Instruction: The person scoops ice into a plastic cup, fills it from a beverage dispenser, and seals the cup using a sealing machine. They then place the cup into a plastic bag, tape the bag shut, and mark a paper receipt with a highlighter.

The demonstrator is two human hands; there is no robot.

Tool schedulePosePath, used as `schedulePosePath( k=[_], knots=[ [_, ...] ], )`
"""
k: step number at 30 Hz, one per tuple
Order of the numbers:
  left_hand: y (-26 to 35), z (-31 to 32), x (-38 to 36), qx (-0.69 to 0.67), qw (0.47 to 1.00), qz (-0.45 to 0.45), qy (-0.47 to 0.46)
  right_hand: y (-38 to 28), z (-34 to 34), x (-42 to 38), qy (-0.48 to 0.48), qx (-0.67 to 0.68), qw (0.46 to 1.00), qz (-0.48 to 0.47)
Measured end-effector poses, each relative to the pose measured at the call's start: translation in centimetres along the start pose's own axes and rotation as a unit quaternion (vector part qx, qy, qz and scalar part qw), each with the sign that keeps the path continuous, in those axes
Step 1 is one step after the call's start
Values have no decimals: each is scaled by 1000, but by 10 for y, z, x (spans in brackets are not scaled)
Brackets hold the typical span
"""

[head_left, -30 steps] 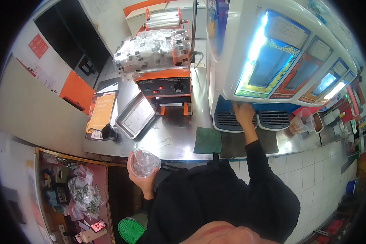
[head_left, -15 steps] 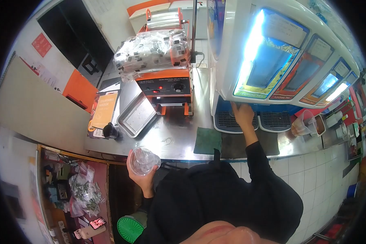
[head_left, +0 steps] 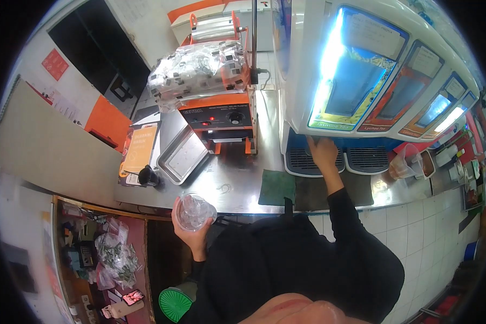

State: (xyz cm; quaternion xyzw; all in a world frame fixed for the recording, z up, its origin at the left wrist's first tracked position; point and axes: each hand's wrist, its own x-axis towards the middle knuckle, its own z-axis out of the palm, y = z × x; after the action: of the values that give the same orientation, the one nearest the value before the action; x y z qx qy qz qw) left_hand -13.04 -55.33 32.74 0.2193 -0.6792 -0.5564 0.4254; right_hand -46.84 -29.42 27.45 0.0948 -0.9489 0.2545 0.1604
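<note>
My left hand (head_left: 191, 235) is wrapped round a clear plastic cup (head_left: 195, 211) with ice-like pieces in it, at the front edge of the steel counter (head_left: 237, 189). My right hand (head_left: 324, 153) reaches under the front of the white drink dispenser (head_left: 302, 102), above its left drip tray (head_left: 303, 162). The fingertips are hidden by the dispenser, so whatever they touch cannot be seen. Below that arm lie a green cloth (head_left: 277, 187) and a dark mat (head_left: 313, 194).
An orange cup sealer (head_left: 216, 116) with a film roll stands at the back centre. Left of it are a metal tray (head_left: 182, 155), a dark cup (head_left: 148, 176) and an orange booklet (head_left: 141, 147). Clear jugs (head_left: 405, 162) stand at the right. A green lid (head_left: 175, 305) is below.
My left hand and the cup appear slightly further right in the picture, while the whole view has shifted a little. My right hand keeps its place under the dispenser.
</note>
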Motion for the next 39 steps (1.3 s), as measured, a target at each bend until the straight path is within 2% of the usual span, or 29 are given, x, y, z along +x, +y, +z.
schedulePosePath(
  k=[11,13,21,24,26,28,30,34,38,39],
  knots=[
    [-9,3,0,6,1000,10,3,-1,-3,1,-23,1,1000,7],
    [-8,5,1,6,1000,5,-3,-3,-4,0,13,1,1000,-9],
    [-16,20,5,-6,999,7,-46,4,6,2,14,-13,1000,-8],
    [-14,39,9,17,996,10,-82,7,6,1,6,-15,1000,-8],
    [-12,52,13,-13,990,-33,-136,7,7,2,9,-19,1000,-7],
    [-14,72,17,-27,987,-16,-160,7,7,1,16,-17,999,-21],
    [-20,96,22,-13,975,15,-223,5,2,0,11,-11,1000,-17],
    [-27,154,23,-55,946,14,-318,3,-4,-1,-15,10,1000,-11],
    [-51,201,21,-44,932,42,-358,10,-6,-1,-5,45,999,-25],
    [-57,213,19,-83,929,2,-360,13,-7,-2,-16,42,998,-34]
  ],
)
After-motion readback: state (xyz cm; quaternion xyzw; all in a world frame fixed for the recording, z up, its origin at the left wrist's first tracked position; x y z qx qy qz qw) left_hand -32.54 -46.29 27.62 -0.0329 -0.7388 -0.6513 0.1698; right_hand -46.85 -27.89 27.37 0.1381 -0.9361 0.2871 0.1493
